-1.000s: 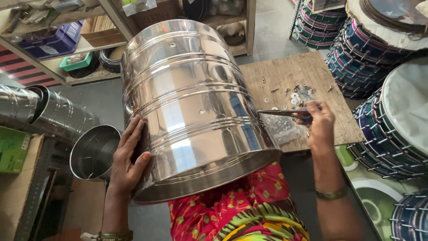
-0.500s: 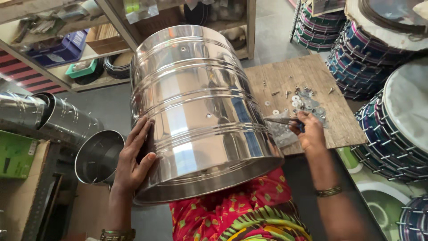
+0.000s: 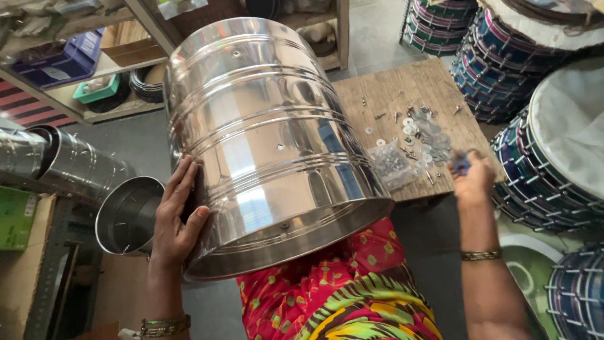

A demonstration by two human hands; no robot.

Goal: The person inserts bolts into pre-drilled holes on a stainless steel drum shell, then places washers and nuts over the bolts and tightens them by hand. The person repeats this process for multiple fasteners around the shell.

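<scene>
A big shiny steel drum shell (image 3: 270, 138) lies tipped on the person's lap. It is a wide metal tube with raised rings around it. Its long way runs from the person out toward the shelves. The open near end points down at the lap, and the far end points up and away. It leans a little to the left.

The left hand (image 3: 177, 217) is pressed flat on the left side of the shell, near the bottom rim. The fingers are spread out and the thumb rests by the rim. It is not wrapped around anything; it just steadies the shell.

The right hand (image 3: 473, 179) is off the shell, over the near edge of a wooden board (image 3: 402, 88). It is curled around something small and blue, but it is blurry, so I cannot tell what it is or how tight the hold is.

On the board sit many little washers and screws (image 3: 423, 135) and a clear bag of small metal bits (image 3: 391, 165).

To the left lie more steel shells (image 3: 82, 170), one with its open mouth facing us. To the right are finished drums with blue ropes (image 3: 547, 164). Shelves (image 3: 94, 69) with boxes stand behind.
</scene>
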